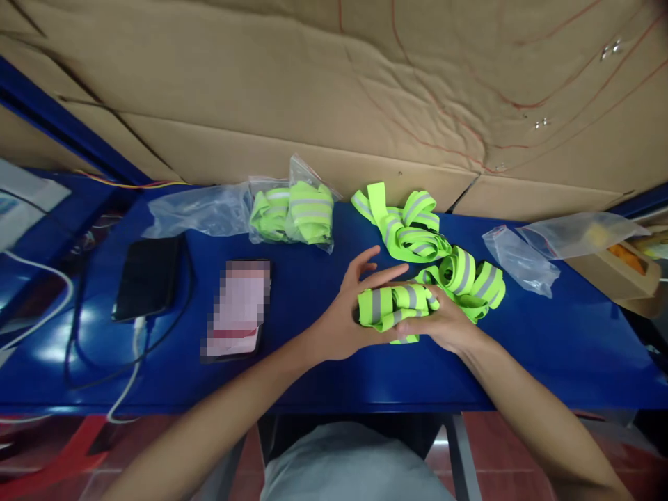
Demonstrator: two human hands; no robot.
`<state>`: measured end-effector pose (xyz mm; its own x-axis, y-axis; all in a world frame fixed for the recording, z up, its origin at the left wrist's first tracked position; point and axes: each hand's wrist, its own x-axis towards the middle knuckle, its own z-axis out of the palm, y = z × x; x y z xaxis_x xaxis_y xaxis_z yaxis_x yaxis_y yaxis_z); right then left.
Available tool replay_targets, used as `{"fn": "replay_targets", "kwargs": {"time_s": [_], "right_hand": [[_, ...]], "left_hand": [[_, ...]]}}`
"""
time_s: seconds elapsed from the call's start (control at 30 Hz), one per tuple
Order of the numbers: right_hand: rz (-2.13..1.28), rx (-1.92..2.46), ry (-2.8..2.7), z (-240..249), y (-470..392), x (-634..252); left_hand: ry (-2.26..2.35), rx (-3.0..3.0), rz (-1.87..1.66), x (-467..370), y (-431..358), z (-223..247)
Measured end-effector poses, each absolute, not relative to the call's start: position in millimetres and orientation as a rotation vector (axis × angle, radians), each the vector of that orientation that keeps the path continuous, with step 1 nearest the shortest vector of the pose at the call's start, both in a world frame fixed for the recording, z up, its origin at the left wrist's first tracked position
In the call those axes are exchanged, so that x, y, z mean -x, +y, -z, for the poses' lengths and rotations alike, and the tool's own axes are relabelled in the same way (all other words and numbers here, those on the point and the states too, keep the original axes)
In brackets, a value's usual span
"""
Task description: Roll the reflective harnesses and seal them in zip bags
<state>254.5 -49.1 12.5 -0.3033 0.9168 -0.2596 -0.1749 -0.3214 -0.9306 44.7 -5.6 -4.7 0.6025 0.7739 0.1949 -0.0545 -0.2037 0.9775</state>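
I'm holding a rolled neon bundle (376, 306) mid-frame between left hand (342, 323) and right hand (446, 320); bagged rolls (311, 214) are sitting upper centre, loose bands (462, 275) lying unbagged right of centre.

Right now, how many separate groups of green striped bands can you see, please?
3: bagged bands near the cardboard; loose bands on the blue table, right of those; and a bundle between the left hand and right hand. Bands overlap, so some may be hidden.
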Motion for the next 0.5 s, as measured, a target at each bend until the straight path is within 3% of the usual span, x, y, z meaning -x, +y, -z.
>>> {"fn": "replay_targets", "kwargs": {"time_s": [0.13,0.3,0.4,0.5], "right_hand": [[-1.591,1.156,-1.072,-10,-53,-249],[-1.543,1.197,-0.974,-8,-52,-248],[-1.466,1.249,-0.868,-10,-46,-251],[-1.401,1.272,-0.79,-9,-42,-252]], "left_hand": [[0.49,-1.565,-0.713,-46,-7,3],[0.559,-1.777,-0.661,12,18,-50],[1.096,-2.303,-0.868,85,73,-80],[1.496,-2.711,-0.725,142,145,-78]]}}
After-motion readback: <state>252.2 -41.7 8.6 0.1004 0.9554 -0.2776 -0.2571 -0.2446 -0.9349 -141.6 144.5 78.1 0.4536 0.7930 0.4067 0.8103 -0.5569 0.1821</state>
